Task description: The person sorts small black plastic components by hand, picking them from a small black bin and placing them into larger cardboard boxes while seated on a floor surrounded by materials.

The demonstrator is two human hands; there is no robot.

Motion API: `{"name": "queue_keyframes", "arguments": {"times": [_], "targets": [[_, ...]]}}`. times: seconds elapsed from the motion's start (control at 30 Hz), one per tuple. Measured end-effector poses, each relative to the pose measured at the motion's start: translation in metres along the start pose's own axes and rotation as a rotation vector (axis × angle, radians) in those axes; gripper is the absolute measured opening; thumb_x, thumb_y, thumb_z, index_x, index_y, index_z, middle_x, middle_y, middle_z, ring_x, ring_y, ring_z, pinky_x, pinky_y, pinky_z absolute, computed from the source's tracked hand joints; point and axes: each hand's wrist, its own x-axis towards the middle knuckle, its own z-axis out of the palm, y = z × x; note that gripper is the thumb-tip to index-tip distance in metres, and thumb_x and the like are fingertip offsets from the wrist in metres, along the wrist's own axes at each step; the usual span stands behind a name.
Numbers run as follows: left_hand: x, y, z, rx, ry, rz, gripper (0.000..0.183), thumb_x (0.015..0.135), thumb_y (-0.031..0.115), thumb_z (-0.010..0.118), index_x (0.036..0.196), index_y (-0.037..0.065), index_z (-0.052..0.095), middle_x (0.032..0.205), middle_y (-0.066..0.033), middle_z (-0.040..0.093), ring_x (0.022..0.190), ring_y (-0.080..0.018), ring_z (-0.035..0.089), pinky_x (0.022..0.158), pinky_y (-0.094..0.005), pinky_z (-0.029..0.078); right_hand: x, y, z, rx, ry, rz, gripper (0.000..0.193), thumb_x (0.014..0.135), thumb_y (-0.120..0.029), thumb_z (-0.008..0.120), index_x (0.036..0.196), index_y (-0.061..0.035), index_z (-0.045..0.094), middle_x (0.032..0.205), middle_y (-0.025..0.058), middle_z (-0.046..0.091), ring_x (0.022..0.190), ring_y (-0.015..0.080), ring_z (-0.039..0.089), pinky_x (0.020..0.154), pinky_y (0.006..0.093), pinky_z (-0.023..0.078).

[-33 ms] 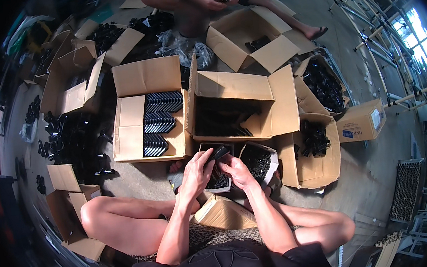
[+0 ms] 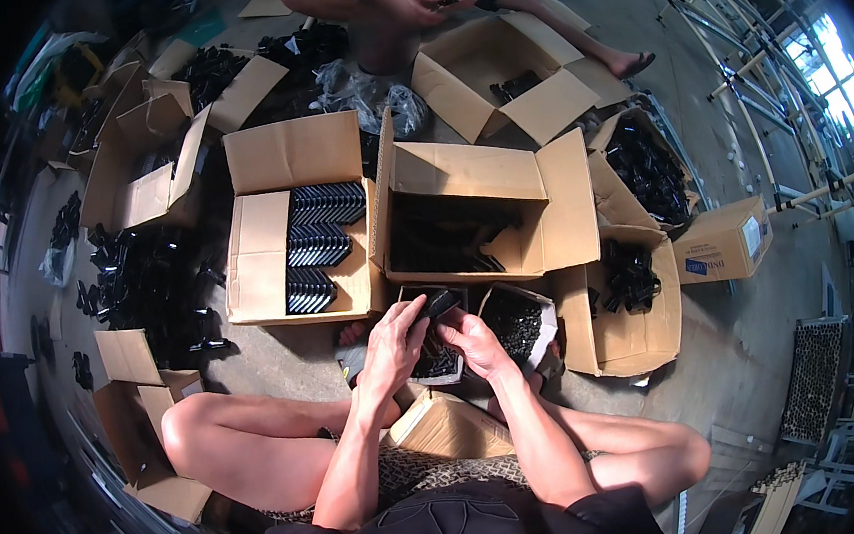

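Note:
Both hands meet in front of me over two small open boxes, closed round one small black plastic part [image 2: 439,302]. My left hand [image 2: 393,347] grips it from the left with bent fingers. On its lower right side, my right hand [image 2: 473,341] pinches it with thumb and fingers. The part's exact kind cannot be made out. Beneath the hands, a small box [image 2: 443,377] contains small black pieces, partly hidden by my fingers. Touching it on the right, another pale-rimmed box [image 2: 549,316] is filled with similar tiny black pieces.
Ahead stands a carton [image 2: 248,281] with neat rows of black angled parts, beside a deeper carton [image 2: 567,201] of black parts. A carton [image 2: 665,334] sits at right. Black parts [image 2: 147,279] are heaped at left. Across from me, another person's hands [image 2: 427,6] hold a small dark object.
The black part has turned slightly between my fingers and shows a rounder outline. My hands and arms stay in nearly the same place.

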Motion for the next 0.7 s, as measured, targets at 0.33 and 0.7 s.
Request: {"name": "queue_keyframes", "arguments": {"times": [0.33, 0.7], "targets": [[-0.002, -0.006, 0.006, -0.022, 0.031, 0.039, 0.035, 0.093, 0.005, 0.061, 0.127, 0.000, 0.062, 0.116, -0.0202, 0.063, 0.103, -0.0377, 0.064, 0.087, -0.0389, 0.052, -0.003, -0.007, 0.000, -0.089, 0.005, -0.011, 0.044, 0.093, -0.014, 0.070, 0.133, -0.0036, 0.056, 0.124, 0.0041, 0.065, 0.114, 0.0116, 0.058, 0.103, 0.0298, 0.044], [-0.004, -0.014, 0.008, -0.042, -0.016, -0.006, 0.035, 0.092, 0.003, 0.063, 0.127, 0.000, 0.063, 0.117, -0.0189, 0.064, 0.104, -0.0347, 0.066, 0.088, -0.0363, 0.053, 0.001, -0.010, 0.004, -0.277, 0.096, -0.016, 0.024, 0.094, -0.005, 0.065, 0.118, -0.0013, 0.066, 0.109, 0.0020, 0.068, 0.099, 0.0087, 0.060, 0.091, 0.0261, 0.048]]}}
